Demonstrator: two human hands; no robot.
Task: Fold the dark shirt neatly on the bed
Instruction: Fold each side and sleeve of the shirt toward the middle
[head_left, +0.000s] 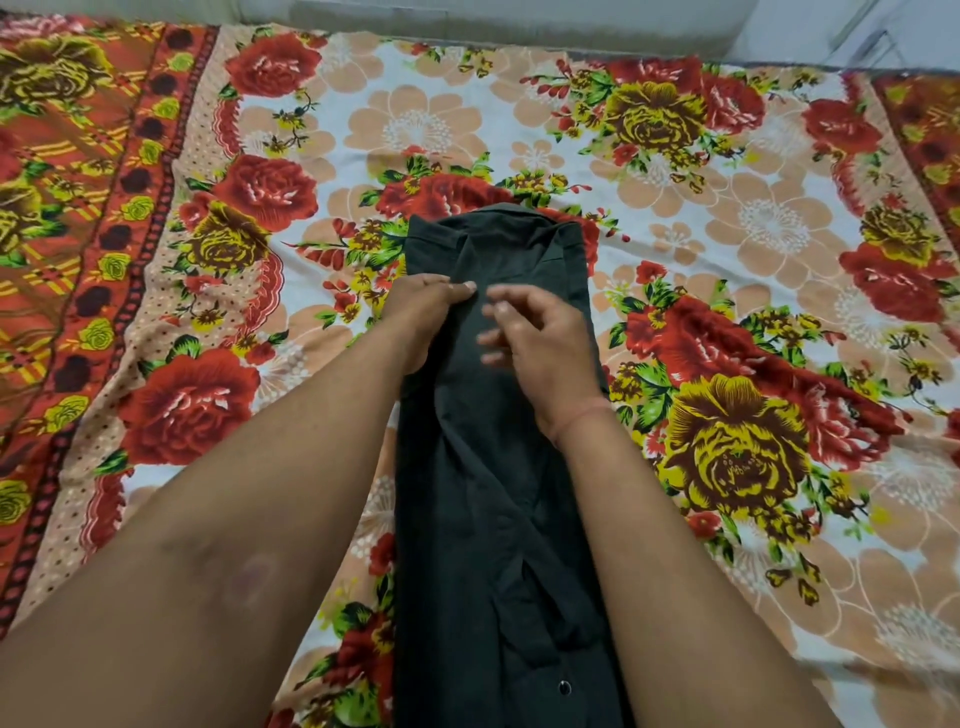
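shirt (498, 467): lies on the bed as a long narrow dark strip running from 12 o'clock down to 6 o'clock, where it leaves the frame; it sits at the middle of the view.
collar (514, 218): at the 12 o'clock end, showing over the top edge of the strip.
sides: both long edges look already turned in toward the centre line, with overlapping flaps and creases visible along the lower half; I judge the lengthwise folds done, though not yet smoothed flat.
button (565, 687): one small shiny fastener shows near the 6 o'clock end.
left hand (426, 317): rests on the upper part of the strip at its 9 o'clock edge, fingertips pinched together on a bit of cloth near the centre line.
right hand (540, 338): just beside the left, toward 3 o'clock, fingers spread and loose over the cloth; it is motion-blurred, so whether it touches the cloth or grips anything cannot be told.
done so far: shirt laid out and narrowed to a strip.
left to do: by my judgement, tidying the centre flaps, then folding the strip across its length, tail toward collar, to make a compact packet.
bed (727, 218): covered with a floral sheet in red, yellow and peach, bare of other items all around the shirt.
wall (467, 21): pale, along 12 o'clock beyond the bed.
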